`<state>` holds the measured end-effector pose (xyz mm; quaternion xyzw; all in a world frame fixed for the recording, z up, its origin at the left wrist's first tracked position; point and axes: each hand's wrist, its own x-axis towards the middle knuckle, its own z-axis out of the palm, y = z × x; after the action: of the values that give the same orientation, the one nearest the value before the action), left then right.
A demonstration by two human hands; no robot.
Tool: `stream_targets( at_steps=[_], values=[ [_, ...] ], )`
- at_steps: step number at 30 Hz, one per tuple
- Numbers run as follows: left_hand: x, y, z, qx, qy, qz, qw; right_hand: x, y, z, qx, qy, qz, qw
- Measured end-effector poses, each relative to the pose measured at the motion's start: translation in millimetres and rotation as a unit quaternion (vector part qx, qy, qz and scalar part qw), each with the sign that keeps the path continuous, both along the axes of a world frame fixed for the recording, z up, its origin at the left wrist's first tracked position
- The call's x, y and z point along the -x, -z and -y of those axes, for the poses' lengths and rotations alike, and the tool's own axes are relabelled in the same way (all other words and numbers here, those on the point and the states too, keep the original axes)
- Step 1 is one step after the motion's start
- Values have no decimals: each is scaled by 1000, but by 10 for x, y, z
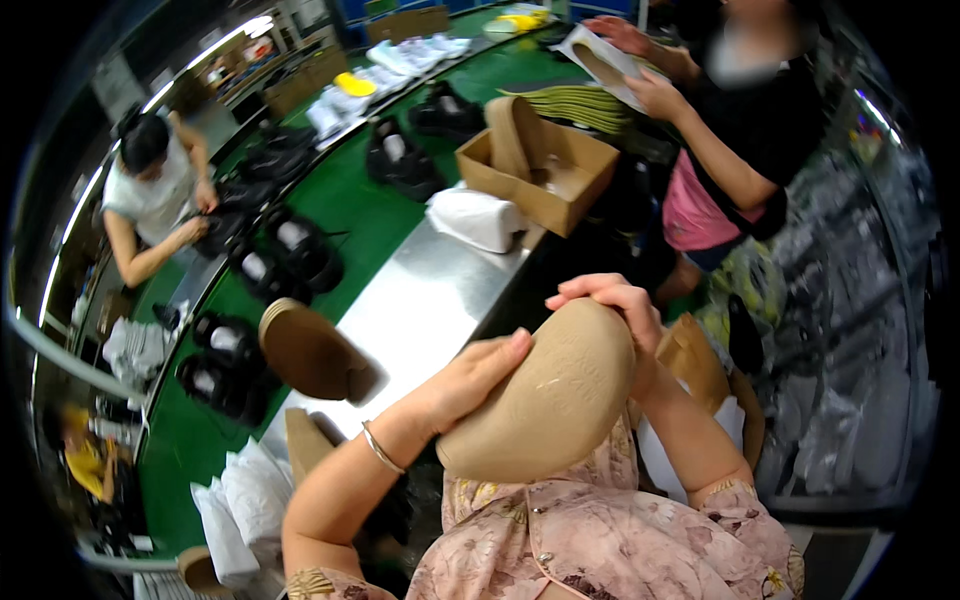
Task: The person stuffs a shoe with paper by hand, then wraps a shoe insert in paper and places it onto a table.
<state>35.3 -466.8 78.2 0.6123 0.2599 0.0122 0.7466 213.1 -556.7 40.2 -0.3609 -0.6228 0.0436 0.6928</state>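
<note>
A tan shoe (555,400), its smooth embossed sole turned up toward me, is held in front of my chest by both hands. My left hand (475,380) grips its left edge; the thumb lies along the rim and the other fingers are hidden behind. Over the far right end curl the fingers of my right hand (620,305). A brown shoe with a tan sole edge (312,352) lies on the metal tabletop (400,300) to the left of my hands. Beyond my hands, a white paper-wrapped bundle (475,220) rests on the same metal surface.
An open cardboard box (540,190) holds a tan shoe part. Several black shoes (300,250) stand on the green conveyor (350,230). White wrapped bundles (245,500) sit at lower left. A person (750,130) at right holds paper and a sole-shaped piece; another person (155,190) handles black shoes.
</note>
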Motion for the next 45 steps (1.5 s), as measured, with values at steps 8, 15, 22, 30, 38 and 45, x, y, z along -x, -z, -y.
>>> stream_targets(
  at_steps=[8,15,22,30,38,45],
  values=[
    [-491,1026,529,268,-160,41,949,-453,1358,671,333,266,-67,902],
    [-527,1677,558,267,-158,-44,950,-580,3126,2354,451,486,-237,711],
    [-755,1953,677,248,-160,-110,949,-941,4072,2464,533,554,-232,596],
    [-828,2021,696,220,-234,-174,931,-1231,4288,1861,501,693,-384,349],
    [-933,2065,679,221,-214,-185,933,-1251,4738,2341,377,534,-615,441],
    [-942,2091,641,219,-225,-175,933,-1528,4265,2023,433,465,-660,400]
  ],
)
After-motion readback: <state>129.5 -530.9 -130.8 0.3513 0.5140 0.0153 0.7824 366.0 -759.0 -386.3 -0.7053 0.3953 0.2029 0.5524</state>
